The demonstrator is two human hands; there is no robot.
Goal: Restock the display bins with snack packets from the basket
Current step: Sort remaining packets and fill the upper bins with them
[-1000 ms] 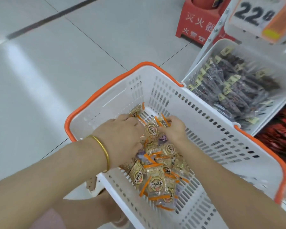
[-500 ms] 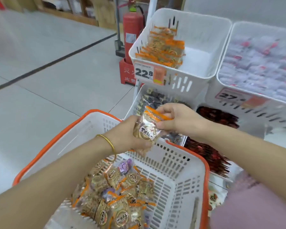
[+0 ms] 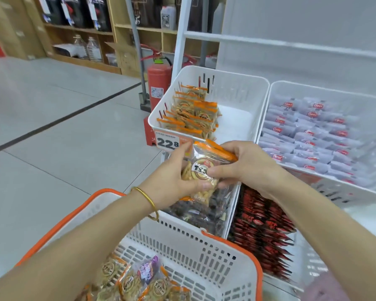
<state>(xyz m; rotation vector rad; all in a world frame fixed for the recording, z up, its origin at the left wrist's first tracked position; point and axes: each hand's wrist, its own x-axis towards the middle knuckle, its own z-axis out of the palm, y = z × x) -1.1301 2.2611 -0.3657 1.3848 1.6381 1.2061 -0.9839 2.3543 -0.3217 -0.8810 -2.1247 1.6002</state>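
Gripping from the left, the left hand (image 3: 172,177) is curling its fingers round the packet (image 3: 206,170); the right hand (image 3: 245,166) is pinching its other edge. Beyond the fingertips the bin (image 3: 232,72) is waiting; a slackening pinch is probably risking a drop onto the dark snacks (image 3: 200,213) beneath them.

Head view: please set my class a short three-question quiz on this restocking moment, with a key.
1. True or false: the left hand and right hand both grip one packet.
2. Which bin already holds matching orange-topped packets? A. top left bin B. top right bin C. bottom right bin
3. Fill in: spare packets lie in the ____.
Key: 1 true; 2 A; 3 basket.
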